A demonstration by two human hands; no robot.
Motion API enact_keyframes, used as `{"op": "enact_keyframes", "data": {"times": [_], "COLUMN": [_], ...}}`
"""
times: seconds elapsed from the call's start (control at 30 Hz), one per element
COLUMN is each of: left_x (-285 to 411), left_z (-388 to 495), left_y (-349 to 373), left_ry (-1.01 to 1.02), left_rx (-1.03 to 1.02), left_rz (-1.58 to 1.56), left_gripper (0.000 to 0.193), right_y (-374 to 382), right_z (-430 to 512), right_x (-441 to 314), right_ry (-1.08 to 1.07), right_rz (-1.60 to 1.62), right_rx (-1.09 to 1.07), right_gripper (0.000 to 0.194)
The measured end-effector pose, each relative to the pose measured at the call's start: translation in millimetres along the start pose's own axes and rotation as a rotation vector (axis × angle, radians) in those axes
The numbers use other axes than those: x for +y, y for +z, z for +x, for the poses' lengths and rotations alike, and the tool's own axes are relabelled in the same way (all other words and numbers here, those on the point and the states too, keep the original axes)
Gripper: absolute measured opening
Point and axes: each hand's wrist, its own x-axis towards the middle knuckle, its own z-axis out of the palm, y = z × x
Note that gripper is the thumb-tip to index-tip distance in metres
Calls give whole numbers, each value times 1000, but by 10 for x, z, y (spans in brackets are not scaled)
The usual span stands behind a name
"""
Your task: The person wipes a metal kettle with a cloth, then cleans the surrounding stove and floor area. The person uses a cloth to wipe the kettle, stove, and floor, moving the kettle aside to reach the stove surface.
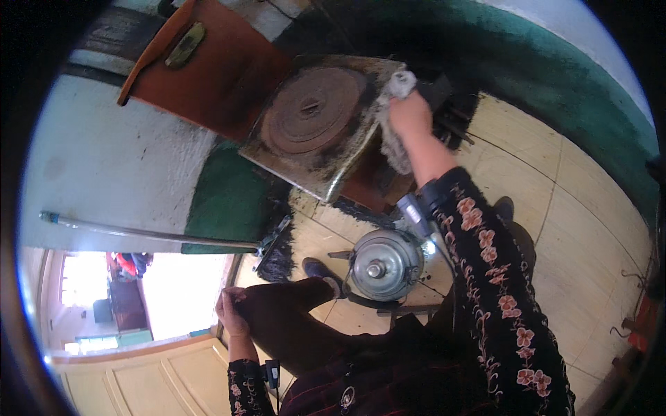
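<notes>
My right hand point(411, 117) is shut on a dirty grey cloth point(395, 151), at the right edge of a metal stove point(322, 179). One bunched end of the cloth sticks up past my fingers, and the rest hangs down the stove's side. Rusty brown rings and a round lid point(310, 109) cover the stove's top, which is dusty and stained. My left hand point(232, 313) rests at my knee, its fingers curled; whether anything is in it does not show. On the floor between my feet stands a lidded metal kettle point(382, 268).
A reddish-brown metal panel point(223, 67) rises behind the stove's left side. Near the wall, a long-handled tool with a metal pole point(156, 236) leans beside dark bristly material point(276, 260). Dark rods point(455, 127) lie right of the stove. A doorway point(182, 296) opens at lower left.
</notes>
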Motion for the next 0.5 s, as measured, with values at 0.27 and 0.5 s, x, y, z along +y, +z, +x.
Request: {"op": "enact_keyframes", "data": {"times": [0.27,0.5], "left_x": [128,167], "left_z": [52,-32], "left_y": [189,202], "left_ry": [19,53], "left_rx": [-84,-42], "left_rz": [89,93], "left_gripper": [45,44], "right_y": [-22,-63], "right_z": [-724,70], "right_x": [-239,-141], "right_ry": [42,-11], "right_rz": [28,43], "right_rx": [-47,60], "right_gripper": [43,30]}}
